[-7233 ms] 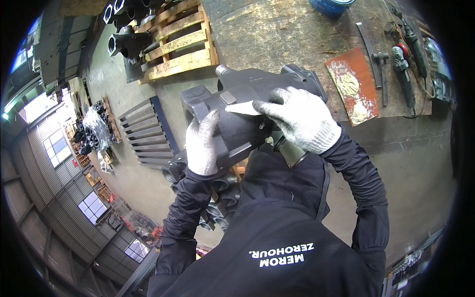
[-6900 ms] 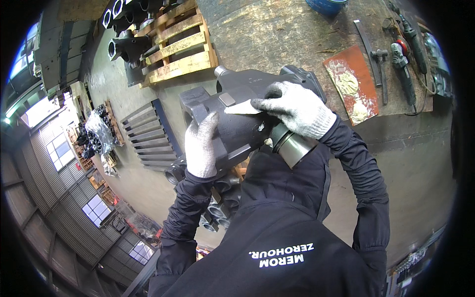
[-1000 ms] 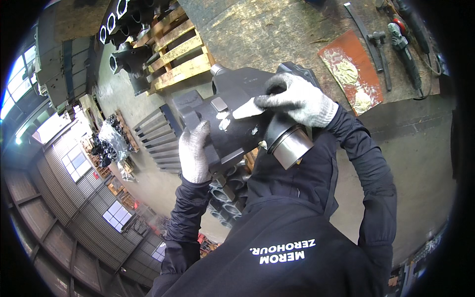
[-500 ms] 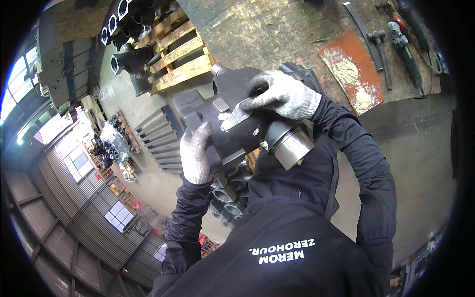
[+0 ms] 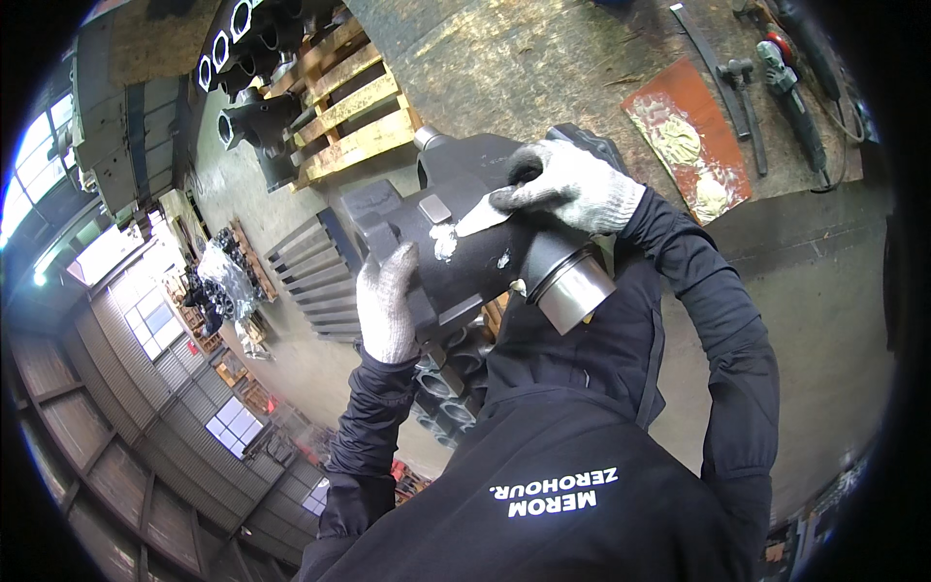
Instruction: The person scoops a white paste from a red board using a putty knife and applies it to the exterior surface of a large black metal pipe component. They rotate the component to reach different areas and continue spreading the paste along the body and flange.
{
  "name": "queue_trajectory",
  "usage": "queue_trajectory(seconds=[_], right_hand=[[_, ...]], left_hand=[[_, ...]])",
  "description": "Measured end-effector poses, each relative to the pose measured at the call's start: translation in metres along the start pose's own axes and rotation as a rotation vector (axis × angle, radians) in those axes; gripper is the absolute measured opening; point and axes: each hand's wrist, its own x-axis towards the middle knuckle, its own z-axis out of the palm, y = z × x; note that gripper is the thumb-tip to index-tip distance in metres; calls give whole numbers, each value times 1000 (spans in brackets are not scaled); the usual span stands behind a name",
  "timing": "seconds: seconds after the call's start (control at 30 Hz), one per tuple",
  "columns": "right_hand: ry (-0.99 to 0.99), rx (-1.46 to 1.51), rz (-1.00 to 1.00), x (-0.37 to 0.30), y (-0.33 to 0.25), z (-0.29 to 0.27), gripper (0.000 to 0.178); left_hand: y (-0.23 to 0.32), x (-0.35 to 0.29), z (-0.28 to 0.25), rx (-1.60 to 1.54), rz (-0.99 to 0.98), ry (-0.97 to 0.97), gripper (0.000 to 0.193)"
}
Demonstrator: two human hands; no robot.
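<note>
A dark grey metal casting (image 5: 465, 276) with a bright machined collar (image 5: 574, 294) lies in front of me at the bench edge. My left hand (image 5: 388, 308), in a white-grey glove, grips the flange at its left end, with some fingers hidden behind it. In my gloved right hand (image 5: 582, 189) is a putty knife (image 5: 482, 217), pinched between thumb and fingers above the casting. Its pale blade tip sits just beside a whitish smear of filler (image 5: 443, 242), below a small raised rectangular pad (image 5: 433, 208). A smaller filler spot (image 5: 503, 260) shows nearer the collar.
On the worn workbench (image 5: 543, 58) lie an orange-brown sheet (image 5: 640, 102) with mounds of pale filler, a flat metal bar (image 5: 713, 68), a hammer (image 5: 747, 107) and an angle grinder (image 5: 795, 107). To the left are a wooden pallet (image 5: 361, 145), more castings (image 5: 260, 124) and a slatted metal piece (image 5: 315, 276).
My right hand has drawn the putty knife up and to the right, off the filler smear, which now shows more fully. My left hand has stayed on the flange.
</note>
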Motion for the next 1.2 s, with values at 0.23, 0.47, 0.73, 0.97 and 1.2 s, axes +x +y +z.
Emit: queue_trajectory(seconds=[0.23, 0.47, 0.73, 0.97, 1.2], right_hand=[[231, 130, 134, -39, 0, -24, 65], [642, 225, 570, -100, -9, -17, 34], [876, 661, 817, -156, 5, 42, 39], [966, -398, 1190, -272, 50, 109, 32], [1022, -342, 1463, -308, 89, 131, 39]], left_hand=[[-9, -2, -11, 88, 26, 29, 35], [-19, 0, -23, 29, -62, -25, 32], [-23, -5, -23, 52, -19, 32, 35], [-35, 0, -36, 240, 216, 6, 39], [-26, 4, -25, -66, -65, 114, 33]])
